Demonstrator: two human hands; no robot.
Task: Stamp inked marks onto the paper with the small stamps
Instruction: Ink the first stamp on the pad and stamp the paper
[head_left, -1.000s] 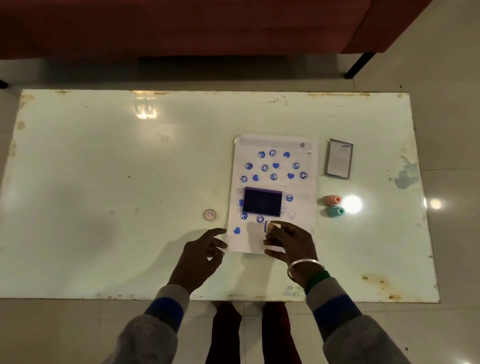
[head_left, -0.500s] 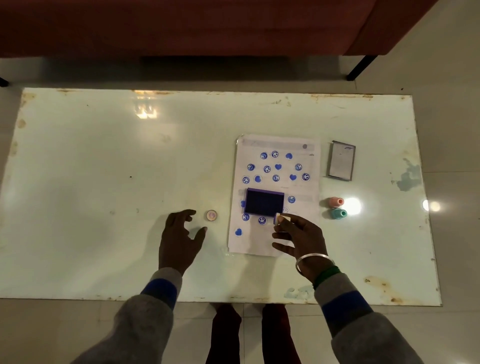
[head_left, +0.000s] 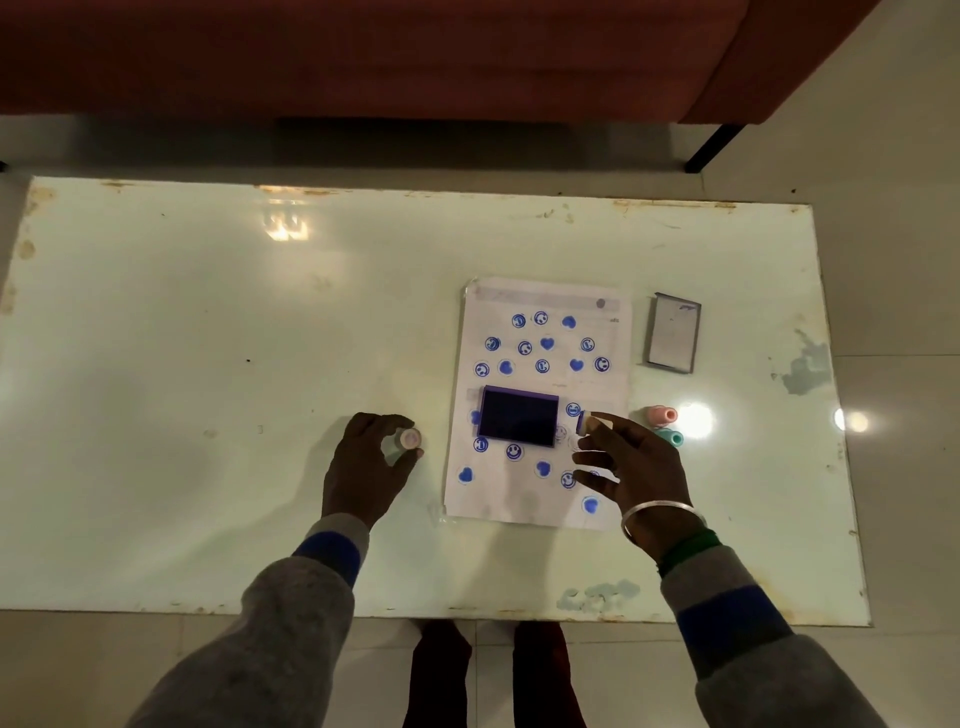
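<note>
A white paper (head_left: 540, 499) covered with several blue heart and smiley marks lies on the pale table (head_left: 208, 338). A dark blue ink pad (head_left: 518, 415) rests on the paper's middle. My right hand (head_left: 631, 467) hovers over the paper's right edge and pinches a small stamp (head_left: 584, 422) between thumb and forefinger, just right of the pad. My left hand (head_left: 366, 467) is left of the paper, its thumb and fingers closed around a small round pink cap or stamp (head_left: 408, 438) on the table.
A pink stamp (head_left: 662, 414) and a teal stamp (head_left: 671, 437) lie on their sides right of the paper. The ink pad's lid (head_left: 674, 339) sits at the upper right. A red sofa (head_left: 363, 52) stands beyond the table's far edge.
My left hand moved left off the paper and closed on the small round pink piece. My right hand carried its stamp up and right from the paper's lower part, leaving new marks visible below.
</note>
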